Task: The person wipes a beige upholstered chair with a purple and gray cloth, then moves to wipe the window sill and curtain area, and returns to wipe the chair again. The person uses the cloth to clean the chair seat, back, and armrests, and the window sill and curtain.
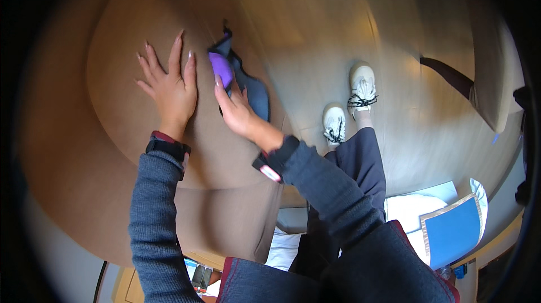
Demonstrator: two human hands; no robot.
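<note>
Grey sleeves [338, 201] are reaching up from the lower edge over a brown surface [112, 49]. The left hand [169, 89] is lying flat on it, fingers spread, holding nothing. The right hand [239, 112] is pressing fingertips on a purple cloth [221, 69] lying over dark fabric [256, 94], just beside the left hand

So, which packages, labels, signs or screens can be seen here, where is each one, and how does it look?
Blue folder-like sheet: lower right, on white bedding, rectangular, blue with a pale edge.
Small tag: on the right wrist band, oblong, white with a red border.
Dark wrist device: left wrist, black; no screen face visible.
No signs.
</note>
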